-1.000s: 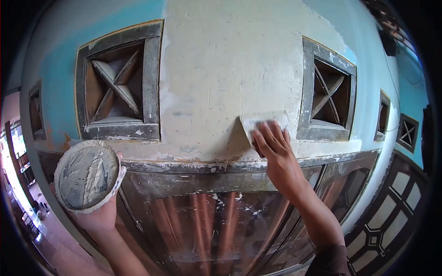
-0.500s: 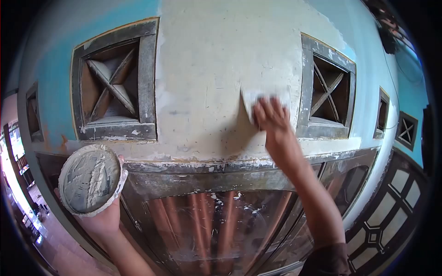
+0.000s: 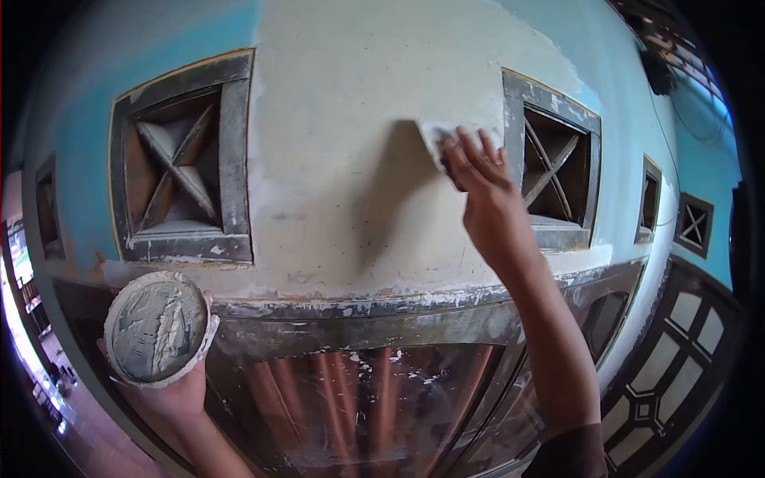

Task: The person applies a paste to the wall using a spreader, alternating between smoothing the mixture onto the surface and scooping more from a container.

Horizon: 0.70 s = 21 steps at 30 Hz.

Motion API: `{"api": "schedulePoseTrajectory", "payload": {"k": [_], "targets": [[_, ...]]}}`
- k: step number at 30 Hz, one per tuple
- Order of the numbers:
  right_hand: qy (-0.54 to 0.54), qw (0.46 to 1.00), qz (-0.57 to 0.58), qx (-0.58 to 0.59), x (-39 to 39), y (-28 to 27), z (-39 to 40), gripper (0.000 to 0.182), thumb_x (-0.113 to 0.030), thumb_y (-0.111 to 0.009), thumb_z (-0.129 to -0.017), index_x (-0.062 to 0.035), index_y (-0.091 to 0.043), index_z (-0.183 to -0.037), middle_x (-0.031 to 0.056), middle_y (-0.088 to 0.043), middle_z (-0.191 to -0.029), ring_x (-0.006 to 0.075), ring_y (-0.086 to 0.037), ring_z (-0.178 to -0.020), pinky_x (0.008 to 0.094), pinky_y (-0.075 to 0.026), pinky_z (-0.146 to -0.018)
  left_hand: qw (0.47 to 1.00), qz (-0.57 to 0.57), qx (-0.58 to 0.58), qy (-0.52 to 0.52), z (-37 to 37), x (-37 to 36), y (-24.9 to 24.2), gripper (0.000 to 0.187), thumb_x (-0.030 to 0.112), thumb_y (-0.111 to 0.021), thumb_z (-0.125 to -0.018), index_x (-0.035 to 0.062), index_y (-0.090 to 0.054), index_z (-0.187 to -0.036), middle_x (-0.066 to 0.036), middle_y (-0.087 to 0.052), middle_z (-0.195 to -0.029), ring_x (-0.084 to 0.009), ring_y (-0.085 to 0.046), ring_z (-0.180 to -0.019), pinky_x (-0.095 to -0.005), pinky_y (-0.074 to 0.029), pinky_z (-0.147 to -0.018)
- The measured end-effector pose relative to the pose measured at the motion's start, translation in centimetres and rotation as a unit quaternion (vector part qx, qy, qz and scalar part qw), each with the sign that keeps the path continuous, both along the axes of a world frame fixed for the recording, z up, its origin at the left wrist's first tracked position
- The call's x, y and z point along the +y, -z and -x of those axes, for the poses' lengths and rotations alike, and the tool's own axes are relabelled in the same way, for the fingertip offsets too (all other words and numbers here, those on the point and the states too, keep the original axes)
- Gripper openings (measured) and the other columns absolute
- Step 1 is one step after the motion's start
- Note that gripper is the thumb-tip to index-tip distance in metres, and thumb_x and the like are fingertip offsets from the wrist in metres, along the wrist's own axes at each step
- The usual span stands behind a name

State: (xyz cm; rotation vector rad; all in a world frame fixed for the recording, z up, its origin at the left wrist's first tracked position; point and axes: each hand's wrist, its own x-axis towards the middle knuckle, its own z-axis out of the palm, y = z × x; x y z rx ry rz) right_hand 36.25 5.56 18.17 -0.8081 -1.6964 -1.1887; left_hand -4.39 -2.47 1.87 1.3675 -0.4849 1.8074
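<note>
My left hand [image 3: 182, 392] is wrapped round a round, shallow container [image 3: 209, 341] from below, its rim smeared with putty. Pale grey putty [image 3: 159, 327] lies in it, ridged near the middle. Up at the wall, my right hand [image 3: 483, 171] grips a flat putty scraper [image 3: 434, 137], fingers spread over its blade. The scraper rests against or very near the cream-coated wall [image 3: 335, 103], just left of the right vent's frame. A dark shadow falls on the wall to the scraper's left. The scraper's grip is hidden behind my fingers.
Wooden vents with crossed slats flank the coated patch, one at left [image 3: 235, 159] and one at right [image 3: 594, 171]. Below runs a paint-flecked wooden ledge [image 3: 358, 307] over a glazed panel with reddish curtains [image 3: 335, 398]. A dark panelled door [image 3: 661, 358] stands at the right.
My right hand and the scraper have moved upward along the wall. The camera view has shifted slightly, and my left hand still holds the container of putty.
</note>
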Motion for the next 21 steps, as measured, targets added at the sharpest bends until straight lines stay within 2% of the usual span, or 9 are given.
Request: {"api": "schedulePoseTrajectory", "payload": {"k": [6,8,9,12,13,16,17,18,21], "targets": [[0.015,0.984,0.174,-0.039,0.1,13.2,-0.5,0.068,0.012,-0.047,-0.083,0.0002,-0.043,-0.15,0.0215,-0.035,-0.16,0.0459,-0.025,-0.151,0.0629,-0.022,-0.121,0.999,0.006,-0.003,0.037,-0.3,1.2,0.5,0.073,0.058,-0.046,-0.102,0.0067,-0.04,-0.153,-0.018,-0.032,-0.162,-0.0444,-0.029,-0.148,-0.0671,-0.02,-0.121],[0.008,0.976,0.21,-0.053,-1.6,17.6,-0.7,0.063,0.002,-0.053,-0.087,0.002,-0.043,-0.149,0.0234,-0.034,-0.16,0.0454,-0.025,-0.151,0.0622,-0.023,-0.12,0.995,0.011,-0.017,0.096,1.0,1.2,1.6,0.076,0.067,-0.04,-0.1,0.0149,-0.038,-0.156,-0.011,-0.028,-0.165,-0.0395,-0.023,-0.152,-0.0675,-0.015,-0.121],[-0.006,0.975,0.221,-0.041,-2.8,18.0,-0.9,0.063,0.003,-0.054,-0.087,0.0027,-0.043,-0.149,0.024,-0.037,-0.158,0.0458,-0.028,-0.15,0.062,-0.024,-0.12,0.903,0.28,-0.317,-0.071,-4.9,-2.3,-3.7,0.075,0.065,-0.04,-0.101,0.0138,-0.038,-0.155,-0.013,-0.031,-0.164,-0.0399,-0.025,-0.151,-0.0685,-0.016,-0.121],[-0.022,0.987,0.157,-0.009,-5.9,14.5,-1.2,0.059,0.007,-0.056,-0.087,0.0045,-0.047,-0.145,0.0264,-0.046,-0.151,0.0469,-0.036,-0.146,0.0614,-0.028,-0.118,0.905,0.276,-0.316,-0.063,-7.3,-2.9,-4.9,0.073,0.063,-0.038,-0.102,0.0127,-0.039,-0.155,-0.014,-0.033,-0.162,-0.0401,-0.026,-0.15,-0.0689,-0.016,-0.121],[-0.012,0.991,0.131,-0.002,-6.9,11.5,-1.2,0.058,0.009,-0.057,-0.087,0.0045,-0.049,-0.144,0.0266,-0.048,-0.15,0.0466,-0.037,-0.145,0.0612,-0.028,-0.118,1.0,0.006,-0.007,0.01,-2.5,0.7,-0.3,0.071,0.058,-0.043,-0.103,0.0096,-0.039,-0.155,-0.018,-0.034,-0.161,-0.0432,-0.028,-0.149,-0.0659,-0.02,-0.121],[0.011,0.999,0.014,0.033,-3.9,4.5,-1.5,0.057,0.011,-0.05,-0.087,0.0012,-0.052,-0.142,0.0238,-0.05,-0.148,0.0469,-0.037,-0.145,0.0604,-0.027,-0.119,0.986,0.103,-0.111,-0.064,-4.3,0.0,-0.8,0.073,0.061,-0.038,-0.103,0.0097,-0.038,-0.155,-0.018,-0.036,-0.16,-0.0435,-0.028,-0.149,-0.0675,-0.022,-0.12],[0.022,0.999,0.0,0.031,-2.3,3.4,-1.5,0.055,0.01,-0.05,-0.088,0.0016,-0.052,-0.142,0.0238,-0.05,-0.148,0.0464,-0.037,-0.145,0.06,-0.027,-0.119,0.937,0.204,-0.262,-0.109,-7.3,-0.9,-2.9,0.074,0.062,-0.035,-0.103,0.0094,-0.037,-0.155,-0.018,-0.034,-0.161,-0.044,-0.029,-0.148,-0.0692,-0.023,-0.119],[0.036,0.999,-0.019,0.025,-0.9,2.7,-1.6,0.054,0.009,-0.049,-0.089,0.0019,-0.052,-0.142,0.0239,-0.05,-0.148,0.0459,-0.037,-0.145,0.0597,-0.028,-0.119,0.937,0.208,-0.259,-0.106,-7.3,-0.5,-2.1,0.074,0.062,-0.035,-0.103,0.0094,-0.037,-0.155,-0.018,-0.034,-0.161,-0.044,-0.029,-0.148,-0.0692,-0.023,-0.119],[0.021,0.998,0.052,0.017,1.7,6.0,-1.6,0.052,0.001,-0.048,-0.094,0.0038,-0.047,-0.145,0.0255,-0.042,-0.154,0.0458,-0.035,-0.146,0.0598,-0.027,-0.119,0.998,-0.002,0.055,-0.036,-7.1,0.6,-0.3,0.074,0.063,-0.037,-0.103,0.0109,-0.036,-0.156,-0.016,-0.029,-0.164,-0.044,-0.028,-0.149,-0.0699,-0.022,-0.12]]}}
